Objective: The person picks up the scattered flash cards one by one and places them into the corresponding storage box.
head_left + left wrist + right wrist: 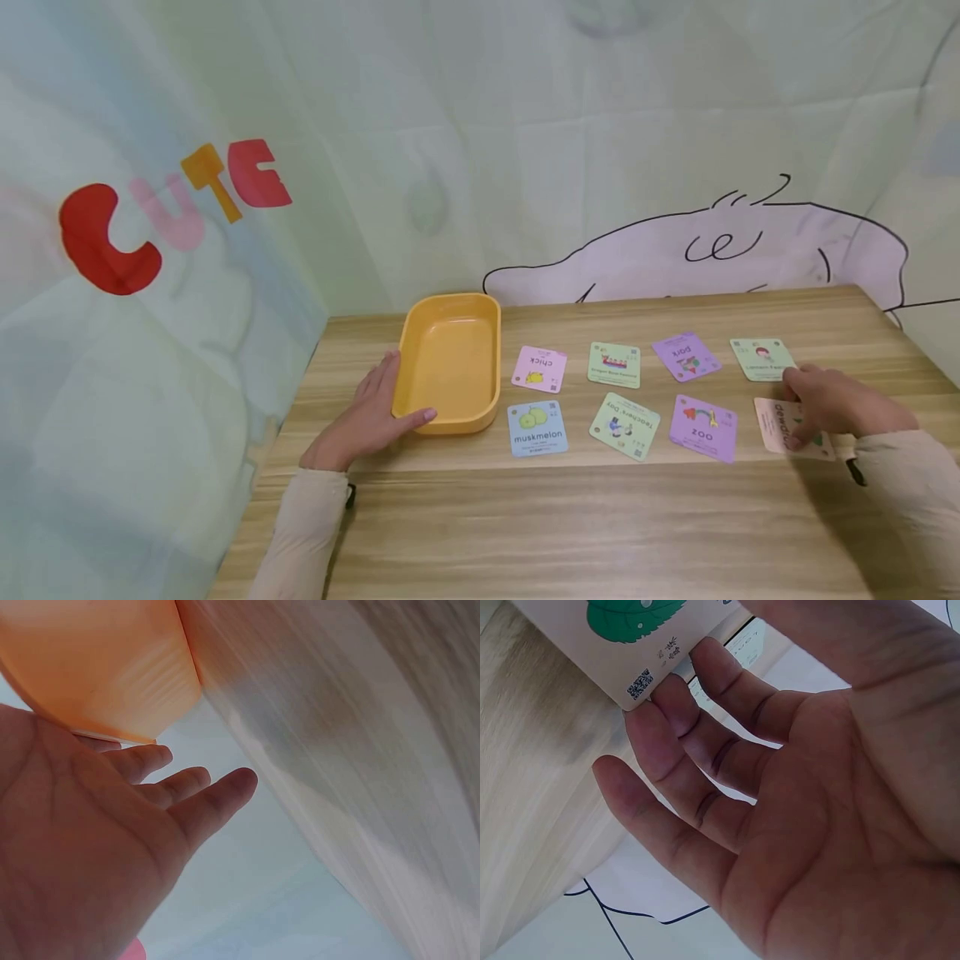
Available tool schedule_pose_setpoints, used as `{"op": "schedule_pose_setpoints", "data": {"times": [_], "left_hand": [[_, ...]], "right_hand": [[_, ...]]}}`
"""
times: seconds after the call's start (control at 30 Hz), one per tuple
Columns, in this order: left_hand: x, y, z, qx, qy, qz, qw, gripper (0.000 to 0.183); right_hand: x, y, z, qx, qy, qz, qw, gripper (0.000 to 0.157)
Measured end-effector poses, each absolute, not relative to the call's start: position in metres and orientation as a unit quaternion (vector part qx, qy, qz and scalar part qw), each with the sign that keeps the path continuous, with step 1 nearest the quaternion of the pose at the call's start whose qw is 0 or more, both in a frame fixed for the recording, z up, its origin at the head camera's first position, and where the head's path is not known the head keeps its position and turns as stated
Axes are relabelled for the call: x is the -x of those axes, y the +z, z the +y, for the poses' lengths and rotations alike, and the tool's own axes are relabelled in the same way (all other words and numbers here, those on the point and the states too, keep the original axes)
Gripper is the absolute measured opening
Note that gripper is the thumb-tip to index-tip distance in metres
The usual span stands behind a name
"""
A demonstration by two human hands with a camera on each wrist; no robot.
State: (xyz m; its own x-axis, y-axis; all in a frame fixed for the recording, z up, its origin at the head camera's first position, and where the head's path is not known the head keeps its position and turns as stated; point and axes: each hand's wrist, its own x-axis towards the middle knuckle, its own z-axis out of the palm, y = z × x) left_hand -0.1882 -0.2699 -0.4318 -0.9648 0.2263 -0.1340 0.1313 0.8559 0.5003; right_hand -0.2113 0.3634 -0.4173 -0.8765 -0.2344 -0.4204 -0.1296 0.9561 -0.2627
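Observation:
My left hand [367, 412] rests against the left side of an orange plastic tray [491, 367], thumb near its front rim. Its fingers look straight in the left wrist view, beside the tray wall [112, 660]. On the right, my right hand [832, 404] holds a pink picture card [768, 417] by its edges, between thumb and curled fingers; the word on it is partly covered. The right wrist view shows the card's green leaf picture and corner code [640, 685] at the fingertips. Just behind lies a green lantern card [757, 358].
Between the tray and right hand lie chick [538, 369], muskmelon [538, 428], dragon boat [614, 365], Teachers' Day [624, 427], park [686, 356] and zoo [703, 427] cards, in two rows on the wooden table [600, 517]. A printed curtain [450, 167] hangs behind.

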Motion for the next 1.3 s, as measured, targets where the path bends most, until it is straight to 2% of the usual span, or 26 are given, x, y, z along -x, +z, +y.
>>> {"op": "schedule_pose_setpoints", "data": {"times": [1.07, 1.23, 1.3], "left_hand": [[0.187, -0.431, -0.270, -0.095, 0.262, 0.956, 0.094, 0.118], [0.186, -0.430, -0.269, -0.100, 0.265, 0.955, 0.091, 0.117], [0.186, -0.429, -0.269, -0.103, 0.266, 0.954, 0.088, 0.117]], "right_hand": [[0.216, -0.416, 0.363, 0.105, -0.091, 0.960, 0.242, 0.065], [0.217, -0.420, 0.371, 0.104, -0.125, 0.951, 0.265, 0.060], [0.218, -0.422, 0.373, 0.102, -0.132, 0.946, 0.279, 0.064]]}}
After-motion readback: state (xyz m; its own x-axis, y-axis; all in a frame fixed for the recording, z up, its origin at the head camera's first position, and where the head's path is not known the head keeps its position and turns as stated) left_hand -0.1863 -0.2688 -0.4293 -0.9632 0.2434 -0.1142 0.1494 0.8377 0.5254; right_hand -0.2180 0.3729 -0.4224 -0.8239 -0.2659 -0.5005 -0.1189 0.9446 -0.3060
